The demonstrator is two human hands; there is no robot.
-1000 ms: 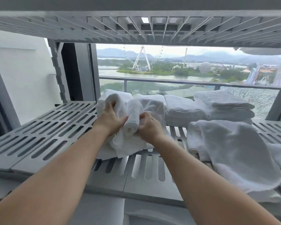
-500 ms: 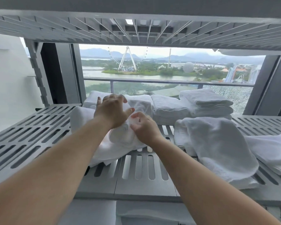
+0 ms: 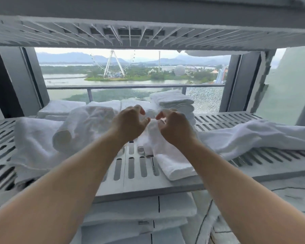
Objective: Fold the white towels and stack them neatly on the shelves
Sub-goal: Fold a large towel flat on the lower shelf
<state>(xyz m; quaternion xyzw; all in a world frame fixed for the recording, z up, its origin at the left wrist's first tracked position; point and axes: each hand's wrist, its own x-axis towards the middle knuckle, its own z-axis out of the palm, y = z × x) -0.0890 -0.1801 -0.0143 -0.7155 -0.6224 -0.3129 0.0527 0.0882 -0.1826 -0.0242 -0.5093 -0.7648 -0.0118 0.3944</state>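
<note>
White mid towel (image 3: 165,152): part-folded, front end flat on grey slatted shelf (image 3: 130,173), top bunched up. Crumpled towel (image 3: 42,143) at L, loose towel (image 3: 253,136) sprawled R. Folded stack (image 3: 173,101) at back edge; more folded towels (image 3: 139,208) on level below.

Slotted shelf (image 3: 128,182) taken as reference.
- Above shelf centre: left hand (image 3: 130,125) and right hand (image 3: 175,128), close together, fingers curled.
- Right-hand fingers (image 3: 159,118) pinch the top edge of the middle towel (image 3: 173,164), which runs toward the shelf's front edge. Left-hand contact is blurred.
- Shelf left: crumpled towel (image 3: 42,138), partly rolled.
- Shelf right: spread towel (image 3: 253,136).
- Shelf back edge: folded stack (image 3: 173,101).
- Below the shelf: folded towels (image 3: 139,208).
- Above the shelf: upper shelf (image 3: 130,32).
</note>
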